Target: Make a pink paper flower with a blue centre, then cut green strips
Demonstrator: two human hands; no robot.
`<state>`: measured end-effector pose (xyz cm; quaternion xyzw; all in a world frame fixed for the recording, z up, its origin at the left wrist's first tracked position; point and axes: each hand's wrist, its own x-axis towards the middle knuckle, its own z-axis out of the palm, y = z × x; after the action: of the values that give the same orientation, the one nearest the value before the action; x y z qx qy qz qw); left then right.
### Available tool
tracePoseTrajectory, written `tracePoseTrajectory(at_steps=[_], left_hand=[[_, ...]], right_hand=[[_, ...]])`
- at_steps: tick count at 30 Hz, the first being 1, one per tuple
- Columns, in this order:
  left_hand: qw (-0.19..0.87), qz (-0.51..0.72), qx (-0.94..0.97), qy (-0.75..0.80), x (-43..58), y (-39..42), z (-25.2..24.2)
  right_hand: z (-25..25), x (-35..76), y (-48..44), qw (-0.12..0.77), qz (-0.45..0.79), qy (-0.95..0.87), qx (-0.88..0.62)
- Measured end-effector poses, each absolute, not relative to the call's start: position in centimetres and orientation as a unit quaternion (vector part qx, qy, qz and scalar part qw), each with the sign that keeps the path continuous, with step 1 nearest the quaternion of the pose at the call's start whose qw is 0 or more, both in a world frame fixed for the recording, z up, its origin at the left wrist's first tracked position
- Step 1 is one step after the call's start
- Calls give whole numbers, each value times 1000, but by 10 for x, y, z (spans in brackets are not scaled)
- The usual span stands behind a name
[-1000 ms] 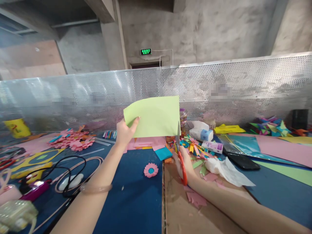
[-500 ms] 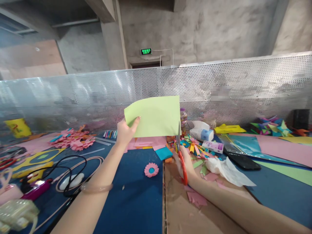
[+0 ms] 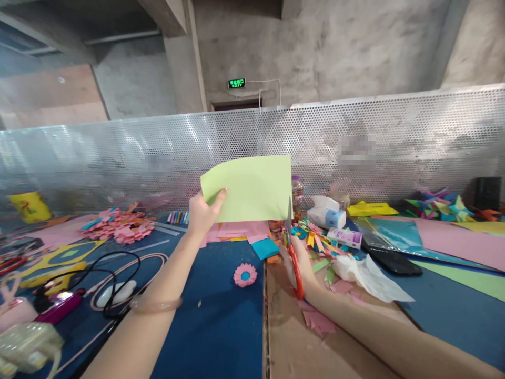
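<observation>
A sheet of light green paper (image 3: 252,189) is held up by its left side in my left hand (image 3: 205,213), thumb on the near face and fingers behind. My right hand (image 3: 298,260) is closed round the orange handles of a pair of scissors (image 3: 295,268). Their blades point upward at the sheet's lower right corner; whether they touch the paper I cannot tell. Below the sheet, a pink paper flower (image 3: 245,275) with a blue centre lies on the blue table mat (image 3: 221,326).
Pink paper pieces (image 3: 118,223) are heaped at the left, near cables and a yellow cup (image 3: 29,207). At the right are a tissue pack (image 3: 326,216), a crumpled tissue (image 3: 371,276), a black phone (image 3: 394,260) and colourful paper scraps (image 3: 315,239). A perforated metal screen (image 3: 177,142) stands behind.
</observation>
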<state>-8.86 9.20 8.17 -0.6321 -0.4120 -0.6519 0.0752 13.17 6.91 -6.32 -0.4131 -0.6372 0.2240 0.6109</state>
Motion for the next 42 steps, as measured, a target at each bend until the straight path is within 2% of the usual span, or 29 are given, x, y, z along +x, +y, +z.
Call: tracePoseTrajectory(at_steps=[4,10,14,24,27,34,38,42], left_hand=[[19,-629,-647,-430,-89,90,86],[-258,-387,-761,-452,-107,94,88],[-355,-350,-743,-446,-117,93,86],[-501,-516,-533,-445,-112,94,83],[-530,-583,-484,-379,-113,96,89],[-516,-748,-368,-197,-122,104,101],[-565,-757,-300,-133,-126,112,95],[-591,-748,-258,-156,-123,117,84]], right_hand=[[-62,131,69,620,231,-626,-413],[-58,130,70,638,255,-597,-415],[-59,132,72,641,269,-588,-413],[-61,132,74,643,280,-582,-411],[-61,132,74,648,279,-579,-408],[-66,132,79,651,288,-583,-391],[-70,134,81,649,280,-592,-387],[-76,132,85,656,269,-590,-386]])
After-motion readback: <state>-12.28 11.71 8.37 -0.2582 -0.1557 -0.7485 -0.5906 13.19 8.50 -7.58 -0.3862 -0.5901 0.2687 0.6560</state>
